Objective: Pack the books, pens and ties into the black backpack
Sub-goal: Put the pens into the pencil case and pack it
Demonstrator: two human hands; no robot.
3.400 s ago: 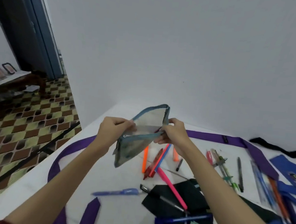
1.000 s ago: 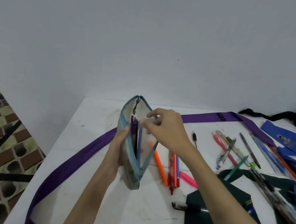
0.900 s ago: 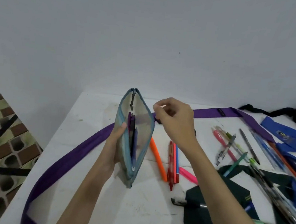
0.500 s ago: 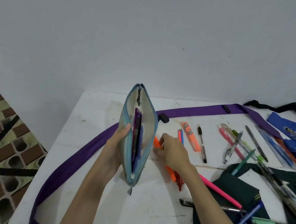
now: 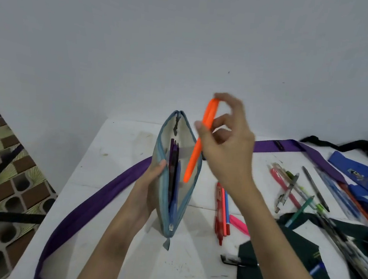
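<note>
A: Where is the orange pen kept at this moment?

B: It is pinched near its top by the right hand, thumb on one side and fingertips on the other. It is angled tip-down into the mouth of the pouch, probably so that it can be slid in beside the dark pens already stowed there.

A: And why is the pouch held upright?

B: It is gripped along its side by the left hand, with the thumb hooked over the near rim. The unzipped mouth is thereby kept spread and turned upward, so a target is offered to the pen.

A: What is left on the desk?

B: A red pen is seen just right of the pouch, with more pens scattered further right. A purple tie is laid across the desk behind the pouch, and blue ties are piled at the far right.

A: And the backpack?

B: Only a black strap-like edge is seen at the far right; whether it belongs to the backpack cannot be told. Most of the packing is judged still undone.
</note>
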